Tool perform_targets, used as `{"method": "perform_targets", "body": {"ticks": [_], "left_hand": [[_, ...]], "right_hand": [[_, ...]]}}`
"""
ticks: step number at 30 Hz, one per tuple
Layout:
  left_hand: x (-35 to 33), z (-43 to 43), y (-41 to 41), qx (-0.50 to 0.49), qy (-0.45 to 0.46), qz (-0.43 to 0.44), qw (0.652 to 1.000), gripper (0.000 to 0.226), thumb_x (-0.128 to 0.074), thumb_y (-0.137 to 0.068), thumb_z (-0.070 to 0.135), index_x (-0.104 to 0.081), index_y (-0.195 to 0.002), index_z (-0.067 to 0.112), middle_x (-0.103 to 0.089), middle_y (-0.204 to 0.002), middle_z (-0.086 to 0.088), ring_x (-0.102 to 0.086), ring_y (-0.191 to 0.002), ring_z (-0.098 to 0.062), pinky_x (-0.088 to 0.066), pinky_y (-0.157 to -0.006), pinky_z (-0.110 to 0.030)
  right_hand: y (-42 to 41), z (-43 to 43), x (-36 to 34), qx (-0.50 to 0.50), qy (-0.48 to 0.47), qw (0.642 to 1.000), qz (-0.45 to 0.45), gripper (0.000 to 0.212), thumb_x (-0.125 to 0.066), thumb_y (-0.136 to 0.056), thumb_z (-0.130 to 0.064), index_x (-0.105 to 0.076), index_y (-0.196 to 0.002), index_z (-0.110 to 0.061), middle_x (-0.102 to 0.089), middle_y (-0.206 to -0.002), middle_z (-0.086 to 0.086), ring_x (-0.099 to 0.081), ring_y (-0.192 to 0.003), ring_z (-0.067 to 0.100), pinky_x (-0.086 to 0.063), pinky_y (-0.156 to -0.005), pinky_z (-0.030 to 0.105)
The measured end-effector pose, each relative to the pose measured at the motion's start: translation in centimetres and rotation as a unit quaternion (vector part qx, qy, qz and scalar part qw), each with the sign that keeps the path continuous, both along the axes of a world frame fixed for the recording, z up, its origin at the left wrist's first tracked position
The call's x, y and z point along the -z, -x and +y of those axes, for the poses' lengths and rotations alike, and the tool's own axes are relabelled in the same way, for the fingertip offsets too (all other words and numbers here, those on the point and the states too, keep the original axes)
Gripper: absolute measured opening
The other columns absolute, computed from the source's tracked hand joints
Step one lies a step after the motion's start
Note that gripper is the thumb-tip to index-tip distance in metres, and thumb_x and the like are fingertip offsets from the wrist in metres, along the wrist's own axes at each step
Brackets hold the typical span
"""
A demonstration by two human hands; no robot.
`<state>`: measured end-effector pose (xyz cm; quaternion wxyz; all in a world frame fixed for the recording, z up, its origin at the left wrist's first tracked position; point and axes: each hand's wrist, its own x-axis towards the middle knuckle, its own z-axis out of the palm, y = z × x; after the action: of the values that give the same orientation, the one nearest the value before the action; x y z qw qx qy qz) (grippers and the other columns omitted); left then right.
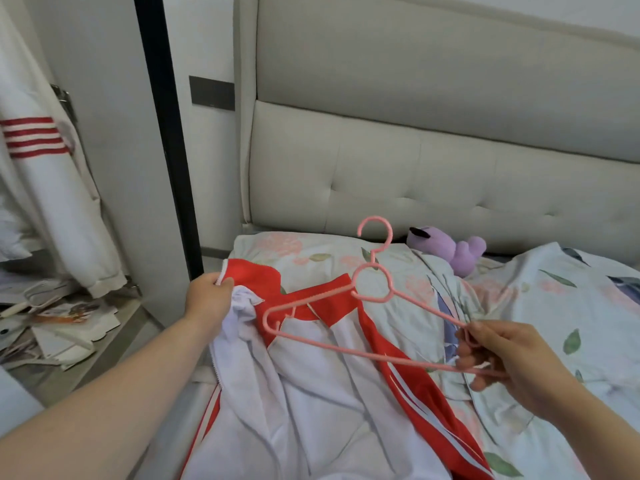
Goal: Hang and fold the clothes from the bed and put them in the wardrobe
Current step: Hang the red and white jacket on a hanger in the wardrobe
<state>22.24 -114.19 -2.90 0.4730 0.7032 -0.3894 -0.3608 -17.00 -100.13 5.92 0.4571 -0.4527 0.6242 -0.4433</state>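
A white jacket with red collar and red striped sleeves point(311, 386) lies spread open on the bed. My left hand point(207, 299) grips its front edge near the red collar, at the zipper. My right hand point(502, 355) pinches the right end of a pink plastic hanger point(372, 296), held in the air above the jacket with its hook pointing up toward the headboard. The hanger's left arm hovers over the collar area. At the far left a white jacket with red stripes point(45, 174) hangs in the open wardrobe.
The bed has a floral sheet point(554, 306) and a padded beige headboard point(433, 161). A purple plush toy point(446, 247) lies by the headboard. The wardrobe's dark-edged side panel point(162, 133) stands left of the bed, with papers and clutter point(59, 323) on its lower shelf.
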Motion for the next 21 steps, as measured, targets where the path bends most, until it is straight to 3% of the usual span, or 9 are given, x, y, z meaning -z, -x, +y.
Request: {"method": "perform_targets", "body": {"ticks": [2,4,6,10,14,18,20,21], "left_hand": [[0.1,0.0,-1.0,-0.009,-0.014,0.031,0.999,0.026,-0.053,-0.091,0.008,-0.055,-0.065,0.008,-0.052,-0.068,-0.009,-0.047,-0.067,-0.024,-0.036,-0.061,-0.028],[0.0,0.2,-1.6,-0.001,-0.025,0.054,0.998,0.019,-0.054,-0.089,0.008,-0.064,-0.074,0.007,-0.06,-0.075,-0.012,-0.054,-0.071,-0.025,-0.044,-0.069,-0.033],[0.3,0.0,-2.0,0.014,-0.045,0.066,0.997,0.016,-0.056,-0.09,0.011,-0.066,-0.079,0.008,-0.067,-0.082,-0.011,-0.061,-0.077,-0.029,-0.051,-0.075,-0.038],[-0.2,-0.4,-1.7,0.02,-0.078,0.143,0.986,0.014,-0.059,-0.094,0.013,-0.066,-0.104,0.006,-0.07,-0.099,-0.017,-0.068,-0.091,-0.036,-0.055,-0.089,-0.052],[-1.1,-0.4,0.9,0.033,-0.035,0.268,0.962,0.01,-0.052,-0.097,0.001,-0.062,-0.099,0.001,-0.067,-0.087,-0.016,-0.066,-0.075,-0.026,-0.056,-0.068,-0.037],[0.5,0.2,3.5,0.09,-0.034,0.176,0.98,0.01,-0.06,-0.091,0.005,-0.064,-0.097,-0.002,-0.07,-0.096,-0.02,-0.07,-0.09,-0.035,-0.059,-0.084,-0.047],[2.2,0.8,4.5,0.135,-0.025,0.088,0.987,0.018,-0.062,-0.083,0.016,-0.059,-0.09,-0.001,-0.067,-0.087,-0.02,-0.067,-0.087,-0.037,-0.058,-0.077,-0.044],[2.9,1.6,4.9,0.158,-0.012,-0.002,0.987,0.023,-0.061,-0.078,0.023,-0.058,-0.091,0.004,-0.064,-0.089,-0.015,-0.063,-0.088,-0.034,-0.054,-0.074,-0.039]], "right_hand": [[-0.2,0.0,1.1,0.004,-0.012,1.0,0.012,0.094,-0.092,-0.029,-0.067,-0.071,-0.083,0.008,-0.067,-0.075,0.028,-0.07,-0.063,0.034,-0.055,-0.041,0.037],[-1.0,-0.3,2.0,-0.008,-0.018,1.0,0.022,0.058,-0.085,-0.066,-0.044,-0.07,-0.086,0.008,-0.067,-0.078,0.03,-0.07,-0.063,0.033,-0.057,-0.043,0.041],[-1.6,-1.2,2.8,-0.014,-0.019,0.999,0.036,0.027,-0.063,-0.094,-0.016,-0.069,-0.088,0.009,-0.067,-0.078,0.029,-0.069,-0.065,0.034,-0.057,-0.046,0.044],[-3.6,-2.9,4.1,-0.015,-0.028,0.999,0.044,0.025,-0.054,-0.1,-0.008,-0.069,-0.087,0.008,-0.068,-0.073,0.022,-0.069,-0.066,0.034,-0.057,-0.045,0.038],[-6.7,-4.8,6.1,-0.038,-0.058,0.998,-0.01,0.028,-0.052,-0.101,-0.01,-0.065,-0.085,0.009,-0.062,-0.07,0.02,-0.064,-0.061,0.031,-0.053,-0.045,0.033],[-8.5,-7.2,8.0,-0.046,-0.148,0.981,-0.119,0.021,-0.048,-0.1,-0.011,-0.056,-0.084,-0.001,-0.049,-0.068,0.015,-0.045,-0.054,0.023,-0.036,-0.046,0.027],[-8.4,-8.2,9.3,-0.036,-0.186,0.975,-0.119,0.02,-0.049,-0.099,-0.013,-0.055,-0.084,-0.003,-0.05,-0.063,0.011,-0.043,-0.051,0.02,-0.035,-0.047,0.027],[-8.3,-8.7,9.9,-0.022,-0.196,0.975,-0.1,0.022,-0.05,-0.099,-0.015,-0.056,-0.081,-0.003,-0.052,-0.06,0.009,-0.046,-0.048,0.019,-0.04,-0.046,0.027]]}}
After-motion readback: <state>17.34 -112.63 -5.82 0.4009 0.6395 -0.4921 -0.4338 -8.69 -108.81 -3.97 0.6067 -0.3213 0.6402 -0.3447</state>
